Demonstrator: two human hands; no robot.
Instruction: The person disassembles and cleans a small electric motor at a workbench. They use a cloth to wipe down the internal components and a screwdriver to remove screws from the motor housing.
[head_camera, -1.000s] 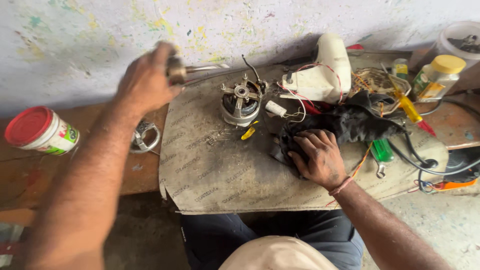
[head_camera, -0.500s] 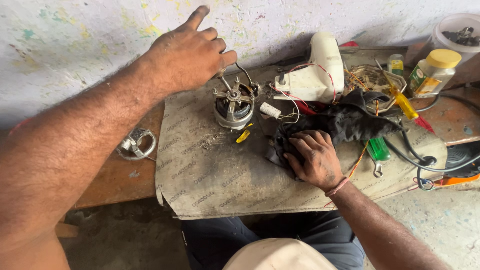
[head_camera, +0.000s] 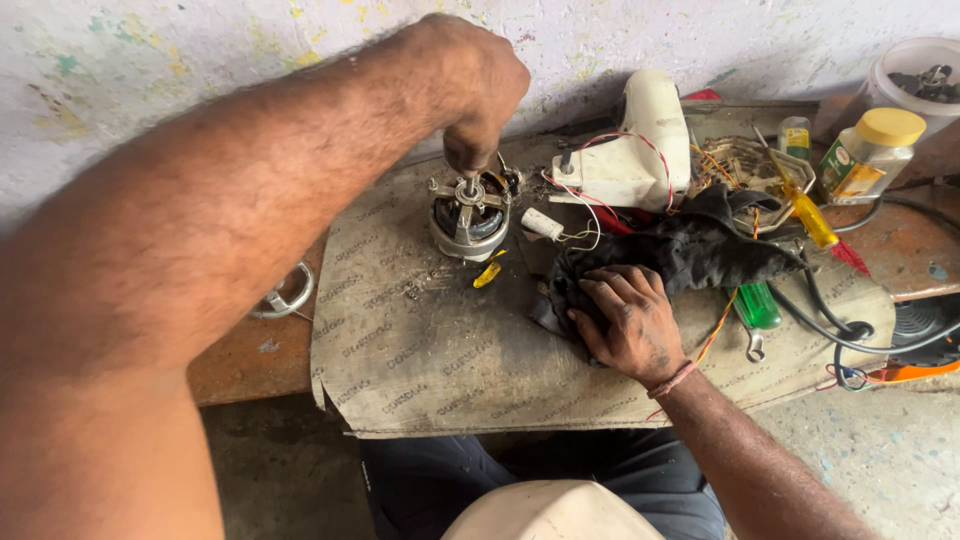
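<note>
My left hand (head_camera: 480, 90) is closed in a fist around a small tool, of which only the lower end shows. That end meets the top shaft of a small round electric motor (head_camera: 468, 215), which stands upright on a sheet of brown cardboard (head_camera: 420, 360). My right hand (head_camera: 630, 320) lies on a bundled black cloth (head_camera: 700, 250) to the right of the motor, fingers curled into its near edge. A small white part with thin wires (head_camera: 543, 224) lies between the motor and the cloth.
Behind the cloth lies a white appliance housing (head_camera: 640, 140) with red wires. A yellow screwdriver (head_camera: 805, 215), green handle (head_camera: 758, 305), wrench (head_camera: 752, 345) and black cable (head_camera: 850, 325) sit right. At the back right are a yellow-lidded jar (head_camera: 870, 150) and a tub (head_camera: 915, 80). A metal ring (head_camera: 285, 295) lies left.
My left hand came from raised at the left, across and down onto the motor's top, now clenched there. My right hand stayed on the black cloth.
</note>
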